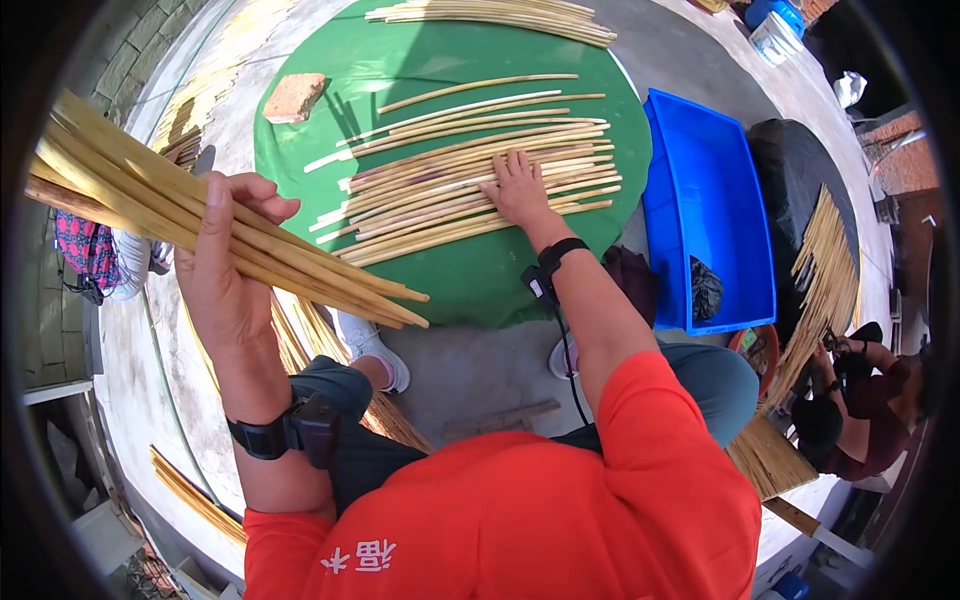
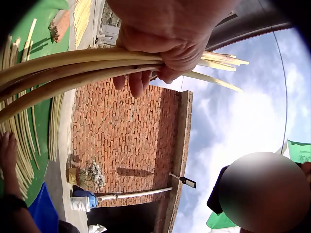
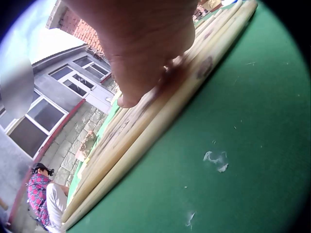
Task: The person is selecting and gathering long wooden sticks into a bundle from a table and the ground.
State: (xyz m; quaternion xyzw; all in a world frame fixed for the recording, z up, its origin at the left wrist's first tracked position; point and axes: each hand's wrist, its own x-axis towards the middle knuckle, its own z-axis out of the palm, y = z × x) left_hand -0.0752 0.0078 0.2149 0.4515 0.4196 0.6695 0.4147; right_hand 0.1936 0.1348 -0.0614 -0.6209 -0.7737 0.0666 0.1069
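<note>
In the head view my left hand [image 1: 228, 285] holds up a bundle of long, pale peeled sticks [image 1: 150, 190], thumb across them, to the left of the round green table [image 1: 450, 285]. The left wrist view shows this bundle [image 2: 73, 68] running through the grip, with cut ends sticking out past the hand. My right hand [image 1: 520, 192] lies palm down, fingers spread, on a row of similar sticks [image 1: 420, 212] on the table. In the right wrist view some of these sticks [image 3: 141, 141] have dark blotches, and the fingertips are partly hidden.
A brick [image 1: 294, 98] sits at the table's left edge. More sticks [image 1: 500, 15] lie at its far side. On the right stands a blue plastic tub [image 1: 710, 190], beyond it a pile of sticks [image 1: 825, 270] on black cloth. Another person [image 1: 870, 400] is at the far right.
</note>
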